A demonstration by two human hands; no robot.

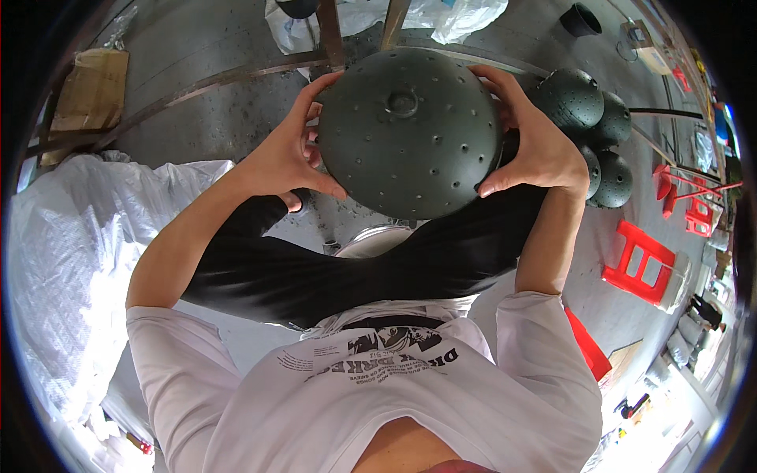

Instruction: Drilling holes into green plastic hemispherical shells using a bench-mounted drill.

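Between my two hands is a large dark green ball (410,150), dotted all over with small holes and bearing a round raised knob near its top. My left hand (303,150) grips its left side, thumb low and fingers curling behind. On the opposite side my right hand (536,142) clasps it the same way, with its thumb at the lower right edge. The ball is held up over my knees, and its underside is hidden.
Several similar dark green balls (568,100) are heaped to the right. White sheeting (71,229) covers something at left, near a cardboard box (91,91). Metal frame bars (213,83) cross ahead. A red stool (643,264) and a black bucket (580,20) stand at right.
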